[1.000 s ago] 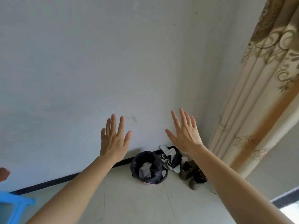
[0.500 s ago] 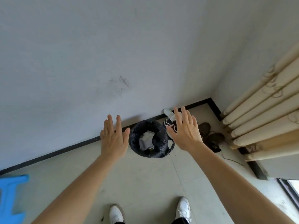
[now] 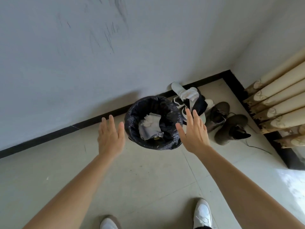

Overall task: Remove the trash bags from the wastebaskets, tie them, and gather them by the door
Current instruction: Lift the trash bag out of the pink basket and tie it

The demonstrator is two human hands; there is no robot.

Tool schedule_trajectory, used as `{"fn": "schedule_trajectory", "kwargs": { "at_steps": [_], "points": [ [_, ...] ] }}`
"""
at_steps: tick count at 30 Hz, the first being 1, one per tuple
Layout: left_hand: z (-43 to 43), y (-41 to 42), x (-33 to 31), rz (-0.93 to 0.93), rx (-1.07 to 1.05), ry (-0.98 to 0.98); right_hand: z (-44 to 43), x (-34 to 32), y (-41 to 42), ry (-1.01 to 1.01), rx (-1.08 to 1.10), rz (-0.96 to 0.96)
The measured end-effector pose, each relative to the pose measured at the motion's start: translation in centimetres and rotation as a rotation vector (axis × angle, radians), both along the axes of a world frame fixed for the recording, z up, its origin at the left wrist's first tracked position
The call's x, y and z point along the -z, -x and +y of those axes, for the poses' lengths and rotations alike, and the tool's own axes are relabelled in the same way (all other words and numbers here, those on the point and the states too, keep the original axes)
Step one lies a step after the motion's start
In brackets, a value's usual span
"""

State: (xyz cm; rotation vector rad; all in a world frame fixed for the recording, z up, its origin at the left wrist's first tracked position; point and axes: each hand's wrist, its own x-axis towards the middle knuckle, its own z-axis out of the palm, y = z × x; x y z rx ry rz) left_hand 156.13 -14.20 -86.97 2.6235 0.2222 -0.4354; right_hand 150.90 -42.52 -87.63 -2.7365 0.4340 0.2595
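A black trash bag is seen open on the floor, close to the wall, and crumpled white paper is seen inside it. The left hand is held at 9 o'clock of the bag and the right hand at 3 o'clock, both just beside its rim; whether the rim is touched cannot be told. The grip of each hand is spread, with straight fingers, and nothing is held. At 2 o'clock of the bag, slippers and brown shoes are piled in the corner. A curtain is seen further out at 3 o'clock.
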Motion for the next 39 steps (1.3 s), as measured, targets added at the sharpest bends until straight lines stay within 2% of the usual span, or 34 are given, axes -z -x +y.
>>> {"fn": "schedule_trajectory", "kwargs": {
  "at_steps": [4,7,10,13,16,18,20,22,24,25,28,30,32,34,36,39],
  "points": [
    [1.2,-0.8,10.9,0.035,-0.184,0.194,0.6,9.7,-0.3,-0.210,0.279,-0.160],
    [0.4,-1.7,16.6,0.154,-0.465,0.413,0.7,15.4,-0.3,-0.365,0.516,-0.290],
    [-0.3,-2.9,21.5,0.284,-0.751,0.612,0.5,20.0,-0.6,-0.560,0.764,-0.331],
    [0.1,-3.5,25.4,0.313,-0.852,0.847,-0.6,24.2,-1.2,-0.782,0.965,-0.236],
    [0.9,-4.5,27.7,0.411,-0.853,1.194,-1.5,26.7,-0.9,-1.263,0.906,-0.045],
    [0.9,-5.3,27.1,0.391,-0.774,1.270,-1.8,27.0,-1.1,-1.400,0.791,-0.085],
    [0.6,-6.1,25.0,0.190,-0.753,1.128,-2.0,25.4,-2.1,-1.366,0.815,-0.256],
    [0.7,-7.0,21.9,-0.089,-0.814,0.945,-2.4,21.8,-3.4,-1.223,0.849,-0.440],
    [0.9,-7.9,17.3,-0.349,-0.804,0.781,-2.9,17.9,-5.1,-1.076,0.747,-0.541],
    [0.9,-8.3,15.1,-0.396,-0.732,0.744,-2.8,15.9,-5.8,-1.006,0.681,-0.568],
    [0.0,-8.8,9.5,-0.331,-0.480,0.726,-2.4,11.6,-7.7,-0.868,0.522,-0.597],
    [-1.1,-8.6,7.2,-0.175,-0.355,0.716,-1.6,9.8,-8.9,-0.847,0.414,-0.594],
    [-1.9,-8.7,5.6,-0.127,-0.294,0.742,-0.5,7.8,-9.7,-0.865,0.337,-0.535],
    [-2.5,-8.9,4.3,-0.235,-0.309,0.822,0.4,5.8,-10.3,-0.877,0.292,-0.529],
    [-2.9,-8.8,3.4,-0.377,-0.314,0.905,1.2,3.6,-10.6,-0.940,0.303,-0.638],
    [-3.4,-8.4,2.6,-0.437,-0.141,0.849,2.1,1.4,-10.4,-0.961,0.269,-0.625]
  ]
}}
